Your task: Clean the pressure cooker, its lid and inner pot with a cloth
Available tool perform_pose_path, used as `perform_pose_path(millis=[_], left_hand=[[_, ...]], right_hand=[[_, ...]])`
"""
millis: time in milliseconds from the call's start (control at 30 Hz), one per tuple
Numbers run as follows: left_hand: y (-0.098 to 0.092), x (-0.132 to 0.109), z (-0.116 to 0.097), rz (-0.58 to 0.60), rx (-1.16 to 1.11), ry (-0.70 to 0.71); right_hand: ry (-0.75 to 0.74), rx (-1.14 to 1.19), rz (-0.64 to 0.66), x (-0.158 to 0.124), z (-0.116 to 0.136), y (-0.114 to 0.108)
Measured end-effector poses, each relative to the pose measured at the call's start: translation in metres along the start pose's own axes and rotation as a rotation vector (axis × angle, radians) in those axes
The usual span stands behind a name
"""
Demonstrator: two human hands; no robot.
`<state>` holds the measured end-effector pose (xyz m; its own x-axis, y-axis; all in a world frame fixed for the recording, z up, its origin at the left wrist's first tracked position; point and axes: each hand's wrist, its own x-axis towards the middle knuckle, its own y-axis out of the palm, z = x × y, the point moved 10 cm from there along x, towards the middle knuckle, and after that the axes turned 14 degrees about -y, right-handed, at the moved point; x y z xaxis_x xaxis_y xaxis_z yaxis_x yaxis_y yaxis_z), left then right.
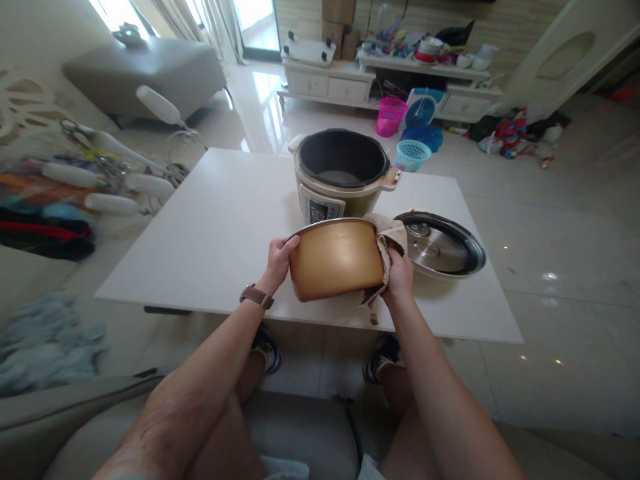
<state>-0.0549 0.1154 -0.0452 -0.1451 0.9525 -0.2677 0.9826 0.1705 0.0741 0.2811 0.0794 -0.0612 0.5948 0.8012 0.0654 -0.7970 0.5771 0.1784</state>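
Observation:
A gold inner pot (337,260) is held tilted over the front of the white table, its outer wall toward me. My left hand (281,260) grips its left side, thumb on the rim. On the right, my right hand (399,272) is closed around a beige cloth (390,233) pressed against the pot's wall. Behind the pot stands the electric pressure cooker (345,160), its dark cavity open upward and its control panel facing me. A round lid (440,247) lies right of my right hand with its metal underside up. The pot's inside is hidden from me.
The white table (185,227) has a small sticker (374,319) near its front edge. Beyond it are a pink basket (391,117), a light blue basket (413,155) and a cluttered cabinet (335,87). A lamp-like fixture (160,105) is at left. Below me is a grey sofa (300,427).

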Motion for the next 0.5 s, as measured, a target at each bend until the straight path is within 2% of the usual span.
perform_pose_path(millis=[100,233,333,500], left_hand=[[0.012,-0.007,-0.025,0.057,0.088,0.108],[0.018,-0.019,-0.052,0.032,0.180,0.232],[0.019,-0.023,-0.056,0.005,0.221,0.244],[0.016,-0.023,-0.053,-0.025,0.253,0.230]], right_hand=[[0.054,0.021,-0.014,0.002,-0.007,-0.005],[0.060,0.050,0.039,0.002,-0.005,-0.001],[0.004,0.015,0.080,0.001,0.003,0.004],[-0.087,-0.049,0.054,-0.001,0.014,0.005]])
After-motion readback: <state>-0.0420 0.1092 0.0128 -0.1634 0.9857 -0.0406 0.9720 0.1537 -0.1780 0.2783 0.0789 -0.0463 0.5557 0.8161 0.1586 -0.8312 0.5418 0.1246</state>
